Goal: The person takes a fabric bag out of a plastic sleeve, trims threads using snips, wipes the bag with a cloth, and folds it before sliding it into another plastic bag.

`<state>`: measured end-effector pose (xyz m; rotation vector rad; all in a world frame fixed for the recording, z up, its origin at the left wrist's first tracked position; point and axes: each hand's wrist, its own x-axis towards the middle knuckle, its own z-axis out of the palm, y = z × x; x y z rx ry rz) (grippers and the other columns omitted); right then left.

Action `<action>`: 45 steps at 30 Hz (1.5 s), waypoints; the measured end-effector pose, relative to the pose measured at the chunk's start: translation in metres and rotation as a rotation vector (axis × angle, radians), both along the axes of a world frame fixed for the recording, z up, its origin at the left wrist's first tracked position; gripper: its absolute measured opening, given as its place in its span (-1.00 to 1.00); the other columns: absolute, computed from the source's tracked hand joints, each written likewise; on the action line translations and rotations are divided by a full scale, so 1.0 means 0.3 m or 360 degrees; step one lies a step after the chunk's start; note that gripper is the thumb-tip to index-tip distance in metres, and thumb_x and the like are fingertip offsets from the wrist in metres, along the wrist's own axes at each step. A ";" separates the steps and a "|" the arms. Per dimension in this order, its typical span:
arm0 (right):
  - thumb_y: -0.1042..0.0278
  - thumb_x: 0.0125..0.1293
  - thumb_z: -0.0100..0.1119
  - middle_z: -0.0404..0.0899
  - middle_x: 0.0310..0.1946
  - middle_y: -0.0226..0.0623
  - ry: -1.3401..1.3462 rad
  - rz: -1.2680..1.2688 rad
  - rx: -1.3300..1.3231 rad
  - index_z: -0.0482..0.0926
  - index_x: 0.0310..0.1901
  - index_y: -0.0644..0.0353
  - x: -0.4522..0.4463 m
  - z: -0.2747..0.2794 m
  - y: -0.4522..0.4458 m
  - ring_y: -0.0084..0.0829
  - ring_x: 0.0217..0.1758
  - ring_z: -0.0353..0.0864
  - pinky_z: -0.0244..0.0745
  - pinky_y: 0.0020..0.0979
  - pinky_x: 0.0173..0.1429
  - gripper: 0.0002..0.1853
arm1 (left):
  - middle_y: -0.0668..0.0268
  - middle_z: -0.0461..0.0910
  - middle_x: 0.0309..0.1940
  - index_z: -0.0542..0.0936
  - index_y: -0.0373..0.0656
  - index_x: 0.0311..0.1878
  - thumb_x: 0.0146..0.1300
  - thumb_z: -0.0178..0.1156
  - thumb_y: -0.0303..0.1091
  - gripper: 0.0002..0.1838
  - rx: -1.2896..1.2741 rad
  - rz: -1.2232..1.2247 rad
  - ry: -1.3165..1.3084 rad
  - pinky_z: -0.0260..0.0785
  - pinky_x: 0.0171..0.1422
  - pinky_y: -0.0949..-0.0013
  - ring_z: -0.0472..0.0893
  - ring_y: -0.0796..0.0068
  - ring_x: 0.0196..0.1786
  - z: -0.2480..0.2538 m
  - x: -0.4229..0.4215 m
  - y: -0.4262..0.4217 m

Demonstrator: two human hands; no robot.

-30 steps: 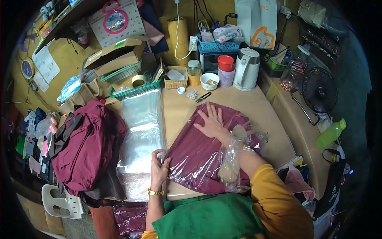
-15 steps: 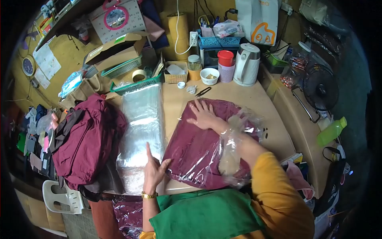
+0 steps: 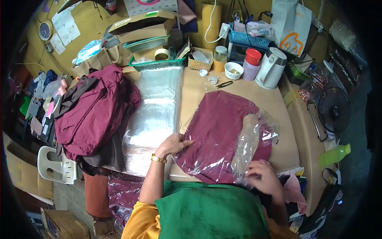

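A folded maroon garment (image 3: 219,123) lies on the table inside a clear plastic bag (image 3: 246,149). The bag's loose, crumpled end is at the right. My left hand (image 3: 172,145) grips the bagged garment's left edge, thumb on top and the other fingers partly hidden. At the lower right corner, my right hand (image 3: 266,180) has its fingers curled at the loose plastic; it is slightly blurred. Left of the bagged garment lies a stack of flat clear plastic bags (image 3: 157,103). Farther left is a heap of maroon and dark grey garments (image 3: 95,115).
Black thread snips (image 3: 225,84) lie beyond the garment. Along the back stand a white bowl (image 3: 234,71), a lidded jar (image 3: 220,59), a purple cup (image 3: 251,68), a white kettle (image 3: 271,68) and a green basket (image 3: 157,65). A fan (image 3: 334,109) and green bottle (image 3: 335,155) are at the right.
My right hand has moved off the top of the garment, down to the bag's lower right corner. My left hand has closed at the left edge. The view has shifted.
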<state>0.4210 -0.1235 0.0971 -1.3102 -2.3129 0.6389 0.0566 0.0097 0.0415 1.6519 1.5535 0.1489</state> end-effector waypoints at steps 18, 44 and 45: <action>0.32 0.43 0.09 0.66 -0.42 -0.16 0.1648 -0.0922 -0.0351 0.53 -0.14 0.24 0.343 -0.331 0.319 -0.35 -0.37 0.68 0.60 -0.32 -0.19 -0.84 | 0.08 0.71 -0.28 0.59 -0.30 -0.06 0.23 0.19 -0.46 -0.77 -0.0158 0.1680 -0.2214 0.70 -0.46 0.32 0.74 0.26 -0.40 -0.045 -0.255 -0.234; 0.11 0.33 0.18 -0.16 0.59 -0.06 -0.0513 0.0811 0.0292 0.15 0.52 -0.20 -0.394 -0.240 0.466 0.01 0.65 -0.20 -0.26 0.22 0.60 -0.26 | -0.02 0.28 0.44 0.28 -0.24 0.45 0.32 0.05 0.35 -0.10 -0.0311 0.1060 -0.3248 0.08 0.54 -0.21 0.27 -0.08 0.47 -0.125 -0.115 -0.233; 0.02 0.33 0.17 -0.17 0.60 -0.08 -0.0370 0.0933 0.0318 0.11 0.53 -0.20 -0.440 -0.279 0.499 0.00 0.65 -0.22 -0.29 0.24 0.60 -0.23 | -0.02 0.28 0.44 0.28 -0.23 0.45 0.29 0.05 0.39 -0.07 -0.0130 0.1202 -0.3108 0.09 0.54 -0.19 0.27 -0.08 0.47 -0.132 -0.079 -0.224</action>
